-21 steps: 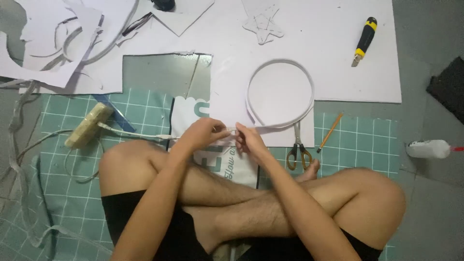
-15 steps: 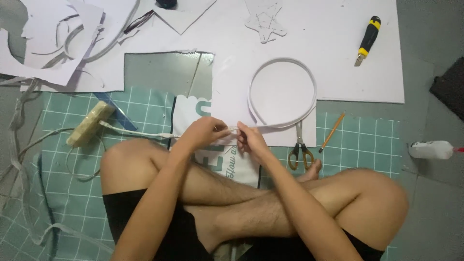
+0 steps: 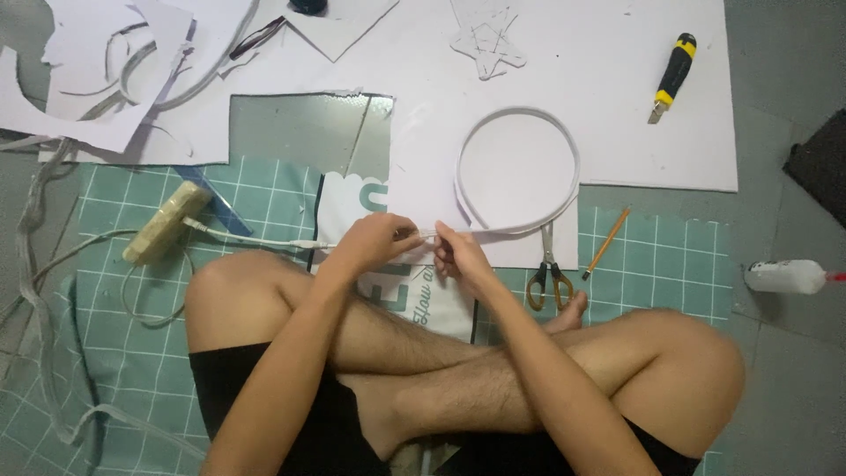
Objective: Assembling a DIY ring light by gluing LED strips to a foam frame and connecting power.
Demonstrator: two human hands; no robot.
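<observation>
I sit cross-legged on the floor. My left hand [image 3: 377, 241] and my right hand [image 3: 456, 254] meet above my knees, both pinching the ends of a white strip bent into a ring [image 3: 518, 167]. The ring lies flat on a big white foam sheet [image 3: 617, 97] just beyond my fingers. A thin white cable [image 3: 247, 238] runs from near my left hand toward a tan block [image 3: 166, 223] on the left.
Green cutting mat [image 3: 670, 256] underfoot. Scissors [image 3: 549, 273] and a pencil [image 3: 607, 242] lie right of my hands. A yellow-black utility knife [image 3: 671, 75], a white star cutout [image 3: 487, 37], a glue bottle [image 3: 786, 276] and white paper scraps [image 3: 97, 79] surround me.
</observation>
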